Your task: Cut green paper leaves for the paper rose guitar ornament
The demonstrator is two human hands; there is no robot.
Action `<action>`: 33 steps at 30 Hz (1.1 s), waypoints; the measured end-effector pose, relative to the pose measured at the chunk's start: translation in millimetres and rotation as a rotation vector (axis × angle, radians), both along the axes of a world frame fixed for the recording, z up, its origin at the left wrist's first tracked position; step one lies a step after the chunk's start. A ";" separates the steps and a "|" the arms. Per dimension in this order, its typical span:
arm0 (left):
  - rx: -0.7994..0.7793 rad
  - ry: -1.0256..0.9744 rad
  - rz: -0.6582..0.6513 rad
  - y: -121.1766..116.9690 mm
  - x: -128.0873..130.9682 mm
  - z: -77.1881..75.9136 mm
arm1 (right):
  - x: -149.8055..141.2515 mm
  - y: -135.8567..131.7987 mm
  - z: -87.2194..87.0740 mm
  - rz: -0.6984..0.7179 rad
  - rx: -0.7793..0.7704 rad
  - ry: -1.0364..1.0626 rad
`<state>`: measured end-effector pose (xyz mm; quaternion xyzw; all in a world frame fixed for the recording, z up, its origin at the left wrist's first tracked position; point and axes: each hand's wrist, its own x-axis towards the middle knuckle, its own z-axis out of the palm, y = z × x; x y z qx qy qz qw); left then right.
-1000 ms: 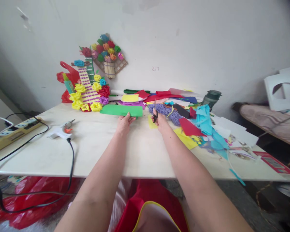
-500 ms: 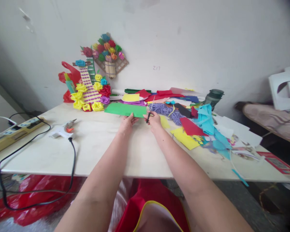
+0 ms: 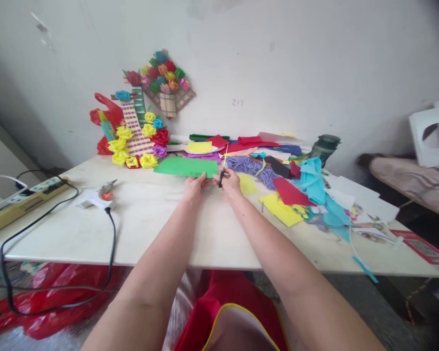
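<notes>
A flat sheet of green paper [image 3: 183, 166] is held over the table by my left hand [image 3: 198, 184], which pinches its near edge toward the right end. In my right hand [image 3: 229, 181] is a pair of scissors [image 3: 223, 171] with black handles; the blades point up and away. The scissors stand just right of the paper's right edge, and I cannot tell whether they touch it. A skein of purple yarn [image 3: 252, 168] lies beyond my right hand. Beside that hand is a pale yellow paper piece [image 3: 247, 184].
Paper flowers on a woven stand [image 3: 135, 131] rise at the back left. A white glue gun [image 3: 95, 199] trails its black cord toward a power strip [image 3: 25, 202]. Coloured paper scraps [image 3: 283, 209] cover the right side, near a dark green bottle [image 3: 325, 148].
The green paper has shifted slightly left, and a gap shows between it and the scissors. My right hand has moved slightly left, with the scissors' blades now more plainly visible.
</notes>
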<state>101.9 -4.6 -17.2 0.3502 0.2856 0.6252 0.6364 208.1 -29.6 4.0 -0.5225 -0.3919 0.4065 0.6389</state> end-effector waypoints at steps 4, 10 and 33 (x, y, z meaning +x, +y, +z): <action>-0.002 -0.049 0.084 1.4 -4.8 2.9 | 8.7 -3.6 -3.2 0.133 -0.034 -0.066; -0.003 -0.094 0.124 -0.5 -11.5 7.9 | 23.9 -12.6 -2.1 0.312 -0.109 -0.203; -0.105 -0.222 0.167 1.4 -13.9 8.1 | 35.1 -21.2 4.9 0.649 -0.094 -0.393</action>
